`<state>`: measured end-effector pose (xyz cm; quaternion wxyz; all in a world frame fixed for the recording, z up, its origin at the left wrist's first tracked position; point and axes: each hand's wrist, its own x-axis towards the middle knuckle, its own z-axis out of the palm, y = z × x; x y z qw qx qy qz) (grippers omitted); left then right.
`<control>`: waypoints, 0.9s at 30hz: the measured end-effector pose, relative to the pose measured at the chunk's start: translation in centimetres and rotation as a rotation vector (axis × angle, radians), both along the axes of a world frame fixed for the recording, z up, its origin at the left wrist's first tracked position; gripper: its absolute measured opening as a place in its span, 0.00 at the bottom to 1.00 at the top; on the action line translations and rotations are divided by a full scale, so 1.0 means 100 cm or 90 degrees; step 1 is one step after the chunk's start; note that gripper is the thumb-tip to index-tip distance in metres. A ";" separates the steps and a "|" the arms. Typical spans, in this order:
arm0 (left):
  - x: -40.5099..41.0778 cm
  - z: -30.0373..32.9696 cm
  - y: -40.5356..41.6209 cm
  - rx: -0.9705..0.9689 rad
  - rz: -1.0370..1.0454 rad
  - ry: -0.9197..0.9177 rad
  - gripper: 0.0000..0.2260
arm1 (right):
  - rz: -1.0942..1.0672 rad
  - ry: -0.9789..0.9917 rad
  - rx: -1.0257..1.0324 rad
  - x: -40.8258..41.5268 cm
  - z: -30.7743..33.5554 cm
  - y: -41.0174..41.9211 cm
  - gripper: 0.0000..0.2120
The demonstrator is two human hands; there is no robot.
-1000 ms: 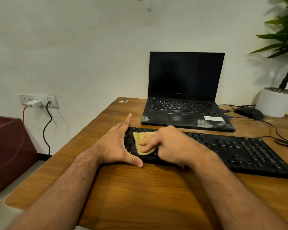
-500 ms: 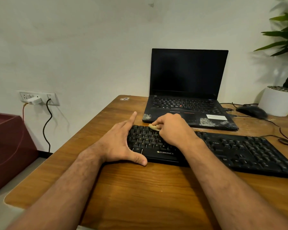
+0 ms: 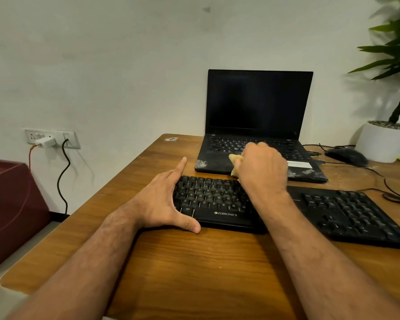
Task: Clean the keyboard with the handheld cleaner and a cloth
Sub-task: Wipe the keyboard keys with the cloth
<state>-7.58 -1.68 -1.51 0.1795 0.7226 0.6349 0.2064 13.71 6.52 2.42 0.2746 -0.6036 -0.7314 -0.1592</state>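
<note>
A wooden desk (image 3: 194, 262) stands against a plain pale wall and carries the work. The black keyboard (image 3: 217, 204) lies across its middle, near edge toward the person, its left end under the left hand (image 3: 162, 204). That hand lies flat and spread, index finger pointing up the desk and thumb along the front edge, bracing the board. The right hand (image 3: 261, 169) is curled around a bunched yellow cloth (image 3: 234, 163), of which only a small fold shows at the finger side. A second ago this cloth lay spread on the left-hand keys under the fingers; half a second ago it was gathered at the top row; now the hand has passed the far edge of the board and appears to be lifted over the palm rest of the open laptop (image 3: 259, 125), though contact there cannot be confirmed. Judgement: one upward wiping stroke across the left block of keys is complete, and the right-hand section and number pad seem yet to be wiped. No handheld cleaner is in view. Beyond lie a mouse (image 3: 345, 156) with cable, a potted plant (image 3: 386, 142), and a wall socket (image 3: 51, 138).
</note>
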 end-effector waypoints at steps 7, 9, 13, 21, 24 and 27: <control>0.001 -0.001 0.000 0.007 0.006 0.007 0.72 | 0.382 0.086 -0.248 -0.030 -0.010 -0.021 0.07; 0.000 -0.001 0.001 0.009 0.004 0.004 0.72 | 0.447 0.152 -0.280 -0.024 -0.007 -0.024 0.08; 0.001 -0.001 0.000 0.004 0.004 0.008 0.72 | 0.464 0.025 -0.314 -0.019 -0.007 -0.031 0.16; 0.001 0.001 -0.001 -0.006 0.015 0.010 0.71 | 0.533 -0.022 -0.357 0.013 0.000 -0.057 0.29; 0.001 0.002 -0.001 -0.007 0.016 0.010 0.72 | 0.552 0.031 -0.278 0.007 -0.006 -0.062 0.28; 0.001 0.002 -0.001 -0.005 0.016 0.006 0.72 | 0.554 -0.001 -0.337 0.001 -0.007 -0.065 0.26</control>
